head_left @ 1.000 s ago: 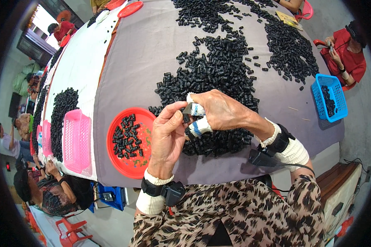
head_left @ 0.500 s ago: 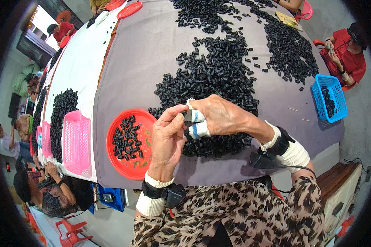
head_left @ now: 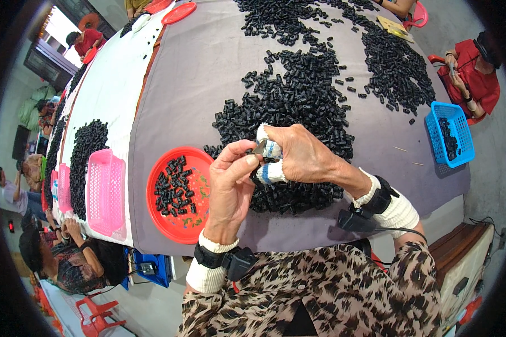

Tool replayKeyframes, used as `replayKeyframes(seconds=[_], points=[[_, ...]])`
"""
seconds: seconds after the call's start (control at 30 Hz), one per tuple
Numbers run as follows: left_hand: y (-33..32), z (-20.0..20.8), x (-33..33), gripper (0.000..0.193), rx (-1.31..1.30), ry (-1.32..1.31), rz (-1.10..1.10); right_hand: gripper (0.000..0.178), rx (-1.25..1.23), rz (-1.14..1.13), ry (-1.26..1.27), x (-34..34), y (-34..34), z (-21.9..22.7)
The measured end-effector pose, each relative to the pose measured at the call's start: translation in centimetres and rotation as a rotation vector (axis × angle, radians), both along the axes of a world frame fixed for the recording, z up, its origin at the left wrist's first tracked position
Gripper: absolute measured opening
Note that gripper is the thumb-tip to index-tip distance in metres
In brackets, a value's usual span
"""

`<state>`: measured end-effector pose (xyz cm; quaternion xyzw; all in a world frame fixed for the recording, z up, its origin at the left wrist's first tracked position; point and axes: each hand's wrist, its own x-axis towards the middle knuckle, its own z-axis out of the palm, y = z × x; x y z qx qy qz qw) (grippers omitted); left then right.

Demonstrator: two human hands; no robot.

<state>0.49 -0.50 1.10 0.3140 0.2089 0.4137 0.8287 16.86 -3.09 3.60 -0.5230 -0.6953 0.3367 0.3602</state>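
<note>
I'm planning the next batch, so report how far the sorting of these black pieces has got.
Done: a small batch of black pieces lies in the red plate. In hand: the left hand and right hand meet on one small piece. Left: the large black pile across the grey table.

Two hands work over the worktop [head_left: 208,73]: the left hand [head_left: 230,185] and the right hand [head_left: 303,154]. There are one red plate [head_left: 194,227], one blue basket [head_left: 450,137], and two pink baskets [head_left: 107,191]. The small black pieces [head_left: 303,95] are too many to count.
</note>
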Motion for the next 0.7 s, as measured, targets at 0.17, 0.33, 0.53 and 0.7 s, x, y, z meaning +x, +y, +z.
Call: replayKeyframes(seconds=[0.17, 0.33, 0.53, 0.7], points=[[0.07, -0.38, -0.03, 0.024, -0.054, -0.046, 0.015, 0.035, 0.021, -0.007, 0.087, 0.23, 0.14, -0.27], [-0.19, -0.46, -0.21, 0.023, -0.062, -0.048, 0.02, 0.036, -0.016, 0.039, 0.028, 0.41, 0.34, -0.2], [-0.16, -0.8, -0.37, 0.022, -0.037, -0.046, 0.013, 0.038, 0.003, 0.102, -0.056, 0.51, 0.9, -0.49], [-0.19, -1.16, -0.7, 0.021, -0.03, 0.029, 0.032, 0.039, 0.02, 0.137, -0.08, 0.19, 0.67, -0.31]])
